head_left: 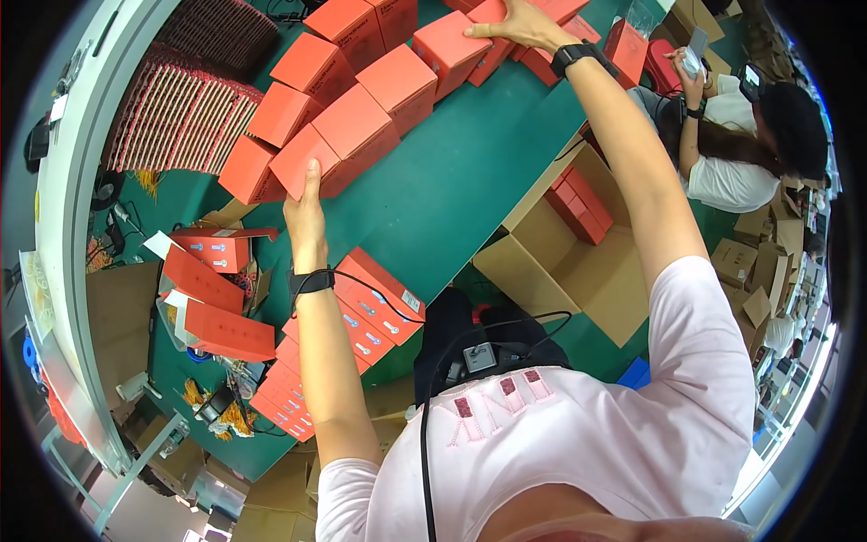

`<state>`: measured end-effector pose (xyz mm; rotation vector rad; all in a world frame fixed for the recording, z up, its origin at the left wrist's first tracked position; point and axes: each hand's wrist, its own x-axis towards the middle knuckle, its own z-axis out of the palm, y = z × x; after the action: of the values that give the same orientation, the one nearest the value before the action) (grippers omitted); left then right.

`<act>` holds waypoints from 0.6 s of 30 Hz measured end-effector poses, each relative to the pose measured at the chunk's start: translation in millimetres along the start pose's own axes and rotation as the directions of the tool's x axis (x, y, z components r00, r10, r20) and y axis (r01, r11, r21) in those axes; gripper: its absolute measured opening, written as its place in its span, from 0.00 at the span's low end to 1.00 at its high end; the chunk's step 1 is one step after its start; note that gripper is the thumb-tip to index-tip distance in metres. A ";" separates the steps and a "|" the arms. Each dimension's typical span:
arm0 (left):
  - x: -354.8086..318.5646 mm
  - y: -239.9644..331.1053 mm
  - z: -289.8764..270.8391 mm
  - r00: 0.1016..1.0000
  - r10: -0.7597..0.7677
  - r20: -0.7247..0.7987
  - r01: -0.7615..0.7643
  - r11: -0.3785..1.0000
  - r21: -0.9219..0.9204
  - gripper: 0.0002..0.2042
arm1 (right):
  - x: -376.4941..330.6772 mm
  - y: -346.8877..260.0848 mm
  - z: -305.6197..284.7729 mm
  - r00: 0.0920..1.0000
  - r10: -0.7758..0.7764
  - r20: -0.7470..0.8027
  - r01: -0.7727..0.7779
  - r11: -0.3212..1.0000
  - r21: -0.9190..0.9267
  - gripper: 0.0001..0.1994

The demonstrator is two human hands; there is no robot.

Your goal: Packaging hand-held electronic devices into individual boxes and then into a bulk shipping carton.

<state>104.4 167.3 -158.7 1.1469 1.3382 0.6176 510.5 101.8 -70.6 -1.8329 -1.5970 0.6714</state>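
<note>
A few red boxes are stacked in the open carton (578, 262) at 3 o'clock. The left hand (305, 215) is laid flat, fingers together, against the box row (357, 99) at 11 o'clock; the right hand (519, 25), apparently spread, is pressed on its 12 o'clock end. Flat boxes (375, 307) are piled by the left wrist.

Single view: head-worn fisheye camera, looking steeply down and forward over the wearer's chest onto the green tabletop (470, 172). Close range; both forearms enter from below. Straight table edges bend near the rim.
</note>
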 end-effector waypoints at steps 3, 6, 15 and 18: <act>-1.1 0.8 0.9 1.000 -0.016 -0.008 0.016 1.000 -0.002 0.41 | 22.8 18.8 28.9 0.941 0.315 -0.126 -0.332 0.929 -0.160 0.69; -3.2 -0.4 -5.7 1.000 -0.021 -0.010 0.021 1.000 0.020 0.41 | 25.9 11.5 35.7 0.923 0.371 -0.105 -0.384 0.909 -0.160 0.68; -5.6 3.6 6.6 0.996 -0.045 -0.079 0.051 0.996 0.068 0.41 | 8.6 88.6 30.9 0.878 0.476 0.052 -0.466 0.824 0.321 0.40; -7.5 1.2 7.7 0.994 -0.016 -0.112 0.021 0.999 0.045 0.39 | 15.0 76.8 35.9 0.807 0.588 0.047 -0.556 0.732 0.394 0.35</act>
<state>110.5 159.0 -155.6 1.1498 1.4638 0.6477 539.1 114.2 -150.9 -2.0010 -0.7322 1.0817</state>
